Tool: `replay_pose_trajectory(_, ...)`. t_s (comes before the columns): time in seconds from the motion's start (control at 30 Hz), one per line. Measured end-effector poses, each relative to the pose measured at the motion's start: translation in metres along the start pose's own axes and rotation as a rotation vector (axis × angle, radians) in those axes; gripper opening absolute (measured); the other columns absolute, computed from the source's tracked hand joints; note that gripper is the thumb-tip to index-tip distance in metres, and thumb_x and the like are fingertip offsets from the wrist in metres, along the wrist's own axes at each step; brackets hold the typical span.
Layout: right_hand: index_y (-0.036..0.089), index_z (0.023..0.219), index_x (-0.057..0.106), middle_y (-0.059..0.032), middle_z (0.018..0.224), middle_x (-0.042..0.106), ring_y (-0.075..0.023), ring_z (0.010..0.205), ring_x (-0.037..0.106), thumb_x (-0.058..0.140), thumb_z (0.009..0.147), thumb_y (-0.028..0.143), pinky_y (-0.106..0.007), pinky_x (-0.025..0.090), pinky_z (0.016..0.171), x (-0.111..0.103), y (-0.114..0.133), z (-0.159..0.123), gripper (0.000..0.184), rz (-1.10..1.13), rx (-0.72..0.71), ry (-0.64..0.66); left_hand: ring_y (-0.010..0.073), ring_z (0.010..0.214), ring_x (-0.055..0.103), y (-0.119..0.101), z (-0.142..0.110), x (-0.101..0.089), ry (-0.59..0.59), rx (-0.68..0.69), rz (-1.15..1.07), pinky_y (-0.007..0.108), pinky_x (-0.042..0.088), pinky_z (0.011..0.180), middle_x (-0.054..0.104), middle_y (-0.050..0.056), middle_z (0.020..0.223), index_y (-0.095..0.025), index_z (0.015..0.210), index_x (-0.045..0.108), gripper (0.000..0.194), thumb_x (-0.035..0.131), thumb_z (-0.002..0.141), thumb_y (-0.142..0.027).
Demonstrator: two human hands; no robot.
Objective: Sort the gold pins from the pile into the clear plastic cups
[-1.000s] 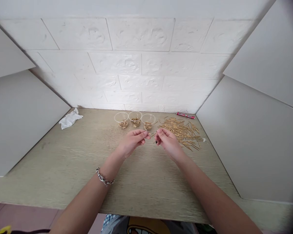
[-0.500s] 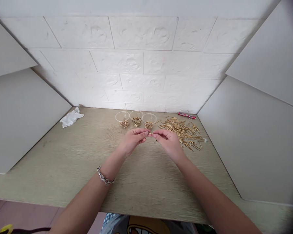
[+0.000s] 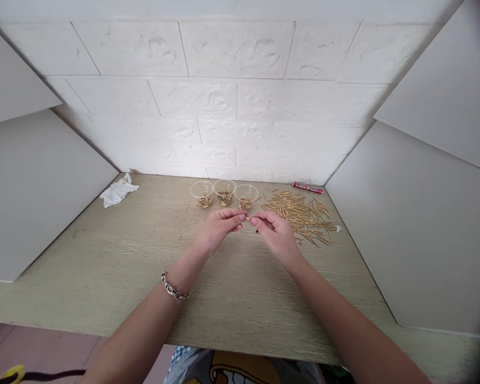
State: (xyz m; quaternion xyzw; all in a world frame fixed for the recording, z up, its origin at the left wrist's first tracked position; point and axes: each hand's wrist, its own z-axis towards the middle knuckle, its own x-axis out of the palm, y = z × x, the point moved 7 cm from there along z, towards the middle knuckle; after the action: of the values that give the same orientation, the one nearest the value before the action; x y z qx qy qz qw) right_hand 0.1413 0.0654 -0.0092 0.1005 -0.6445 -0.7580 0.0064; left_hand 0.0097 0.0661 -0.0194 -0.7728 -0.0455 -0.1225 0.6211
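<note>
A thin gold-coloured metal pin (image 3: 248, 218) is pinched between my two hands over the middle of the table. My left hand (image 3: 223, 228) grips one end between thumb and forefinger. The other end sits in the fingertips of my right hand (image 3: 275, 232), closed in a pinch too. Just beyond my fingers stand three clear plastic cups, the left cup (image 3: 202, 191), the middle cup (image 3: 224, 193) and the right cup (image 3: 246, 194), each with small gold pieces inside. Right of my right hand spreads a pile of gold pins (image 3: 294, 211).
Tiny gold bits (image 3: 186, 216) are scattered left of the cups. A crumpled white tissue (image 3: 119, 191) lies at the far left, a red tube (image 3: 307, 188) at the back right. Grey side panels (image 3: 44, 192) and a white brick-patterned wall (image 3: 224, 96) enclose the table (image 3: 124, 282).
Both hands stay together in nearly the same place, still holding the pin, which now shows a little more between the fingertips. The whole view has shifted slightly.
</note>
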Motion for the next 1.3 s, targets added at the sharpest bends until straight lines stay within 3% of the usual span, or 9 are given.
replay_pose_trajectory(0.23,0.019,0.081,0.064,-0.0021,0.071,0.062,-0.0124,0.06,0.052,0.055,0.075,0.031,-0.026,0.04,0.055,0.005,0.001,-0.002,0.016,-0.056,-0.03,0.011,0.0062,0.062,0.049,0.006,0.0,0.002,-0.014,-0.031,-0.036,0.022,0.039,0.066,0.061,0.002,0.072,-0.014,0.081,0.068,0.027,0.075,0.058,-0.029)
replay_pose_trajectory(0.47,0.018,0.076,0.056,-0.0022,0.071,0.059,-0.0116,0.058,0.049,0.043,0.083,0.037,-0.026,0.04,0.057,0.007,-0.002,-0.003,0.024,0.04,-0.026,-0.011,0.0093,0.07,0.057,0.01,-0.001,0.007,0.018,-0.039,-0.111,0.024,0.042,0.072,0.064,0.003,0.075,-0.014,0.089,0.064,0.028,0.071,0.065,-0.028)
replay_pose_trajectory(0.73,0.018,0.08,0.057,-0.0029,0.074,0.06,-0.0137,0.065,0.053,0.052,0.076,0.034,-0.027,0.041,0.06,0.005,-0.012,-0.003,0.017,0.039,0.062,-0.074,0.0096,0.078,0.058,0.013,-0.001,0.01,-0.006,-0.046,-0.187,0.027,0.043,0.084,0.063,0.003,0.083,-0.013,0.087,0.064,0.028,0.073,0.061,-0.016)
replay_pose_trajectory(0.83,0.018,0.077,0.057,-0.0025,0.07,0.059,-0.0128,0.061,0.051,0.05,0.077,0.036,-0.026,0.04,0.056,0.006,-0.012,-0.002,0.02,0.088,0.068,-0.065,0.011,0.08,0.057,0.013,-0.001,0.011,-0.004,-0.045,-0.145,0.028,0.041,0.086,0.064,0.003,0.084,-0.013,0.09,0.064,0.03,0.073,0.061,-0.019)
replay_pose_trajectory(1.0,0.017,0.077,0.058,-0.0017,0.067,0.058,-0.0104,0.053,0.047,0.052,0.075,0.042,-0.025,0.038,0.05,0.007,-0.017,-0.001,0.025,0.171,0.115,-0.062,0.0109,0.075,0.054,0.01,-0.001,0.013,0.02,-0.014,-0.094,0.027,0.041,0.08,0.062,0.003,0.076,-0.012,0.076,0.065,0.021,0.072,0.061,-0.024)
replay_pose_trajectory(1.3,0.018,0.071,0.056,-0.0006,0.064,0.053,-0.0093,0.05,0.043,0.051,0.077,0.046,-0.024,0.036,0.048,0.016,-0.024,-0.004,0.03,0.222,0.139,-0.013,0.0109,0.075,0.051,0.019,0.003,0.007,0.045,0.001,-0.023,0.028,0.039,0.077,0.059,0.002,0.079,-0.015,0.079,0.063,0.024,0.069,0.065,-0.034)
